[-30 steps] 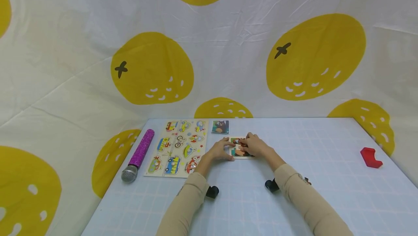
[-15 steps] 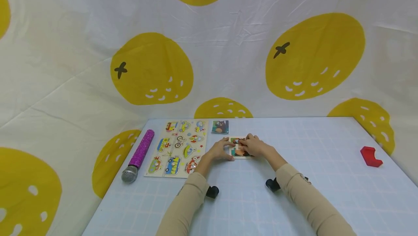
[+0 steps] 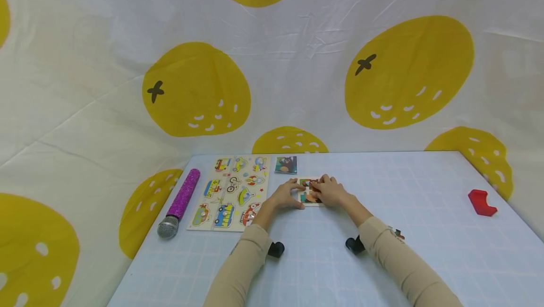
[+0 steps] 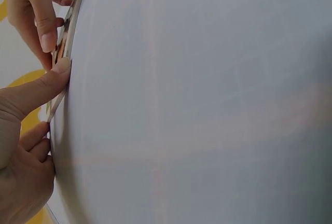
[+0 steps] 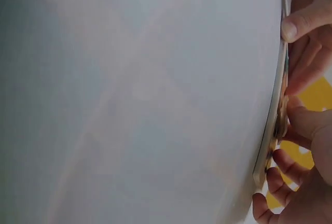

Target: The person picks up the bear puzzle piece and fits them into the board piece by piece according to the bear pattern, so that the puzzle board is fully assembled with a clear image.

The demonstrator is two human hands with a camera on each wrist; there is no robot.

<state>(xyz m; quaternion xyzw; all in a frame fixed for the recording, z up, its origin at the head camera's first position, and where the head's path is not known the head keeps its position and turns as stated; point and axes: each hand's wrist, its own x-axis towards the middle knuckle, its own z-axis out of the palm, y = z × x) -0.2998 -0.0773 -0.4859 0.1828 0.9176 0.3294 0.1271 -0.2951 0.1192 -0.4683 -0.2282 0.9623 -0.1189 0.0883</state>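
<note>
In the head view, a small picture puzzle board [image 3: 313, 205] with a pale rim lies on the table between the two hands. My left hand [image 3: 284, 195] grips its left side, the thumb on the near edge and fingers at the far side. Over the board's right half, my right hand [image 3: 334, 191] pinches a small brownish puzzle piece [image 5: 282, 114] between thumb and finger, seen in the right wrist view. It is at the board's surface; whether it is seated cannot be told. The right fingers hide part of the picture.
Left of the hands lies a larger peg puzzle board [image 3: 221, 199] with vehicle pictures. Beyond it is a purple glitter microphone [image 3: 182, 198]. A bear picture card [image 3: 286, 165] lies behind the hands. A red block [image 3: 482, 202] sits far right; small pieces [image 3: 398, 234] show beside the right sleeve.
My right hand shifts very slightly over the small puzzle board. The left hand keeps its grip, and the view tilts a little.
</note>
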